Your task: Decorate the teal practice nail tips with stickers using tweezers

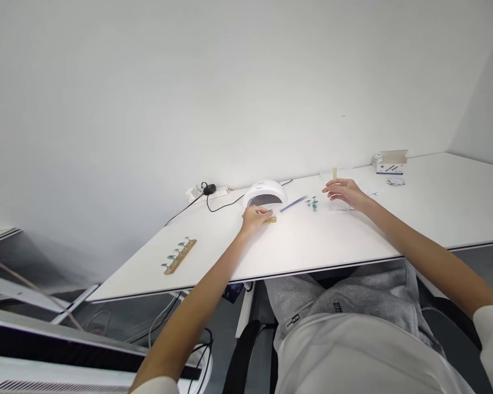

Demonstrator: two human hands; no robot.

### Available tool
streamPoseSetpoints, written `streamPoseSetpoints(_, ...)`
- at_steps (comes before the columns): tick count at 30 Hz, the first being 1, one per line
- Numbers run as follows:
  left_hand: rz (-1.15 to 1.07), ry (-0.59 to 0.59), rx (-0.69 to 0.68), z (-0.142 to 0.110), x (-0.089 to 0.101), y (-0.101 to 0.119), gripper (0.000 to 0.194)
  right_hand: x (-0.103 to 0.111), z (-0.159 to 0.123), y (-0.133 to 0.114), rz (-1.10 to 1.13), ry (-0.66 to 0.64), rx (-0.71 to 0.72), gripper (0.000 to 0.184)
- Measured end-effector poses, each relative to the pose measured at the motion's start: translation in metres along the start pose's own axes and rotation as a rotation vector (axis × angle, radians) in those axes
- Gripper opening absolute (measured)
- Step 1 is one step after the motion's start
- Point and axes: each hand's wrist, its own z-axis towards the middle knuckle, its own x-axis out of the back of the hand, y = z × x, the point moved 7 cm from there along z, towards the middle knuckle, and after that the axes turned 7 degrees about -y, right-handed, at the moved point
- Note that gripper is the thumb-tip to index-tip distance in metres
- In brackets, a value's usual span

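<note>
My left hand [254, 218] is at a short wooden nail holder [270, 220] in front of the white nail lamp [265, 189]. Its fingers are closed at a small press-on nail above that holder, though the exact grip is too small to make out. My right hand [345, 192] hovers over the table with fingers stretched and slightly curled, apparently holding nothing. Just behind its fingertips stands a pale yellow strip or tube [334, 173]. Between the hands lie a blue-purple stick [293, 204] and several loose teal press-on nails [314, 203].
Another wooden holder [181, 256] carries several nails on stems at the left. A power strip [209, 193] with black cables lies along the wall. An opened white box [390, 162] and small packets [395, 181] sit at the back right. The table's front edge [316, 269] runs before my lap.
</note>
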Motion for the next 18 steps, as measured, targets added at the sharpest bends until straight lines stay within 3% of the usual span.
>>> streamPoseSetpoints(6,0.037,-0.025,-0.097,-0.003,-0.007,0.002,0.024,-0.001,-0.001,0.000,-0.001,0.001,-0.003,0.025)
streamPoseSetpoints(14,-0.015,-0.069,0.032,-0.009,-0.011,-0.008,0.028,-0.002,-0.002,-0.001,0.023,-0.001,-0.018,0.021)
streamPoseSetpoints(18,0.036,-0.085,0.016,-0.011,-0.007,-0.007,0.027,-0.002,-0.002,0.000,0.038,-0.013,-0.022,0.020)
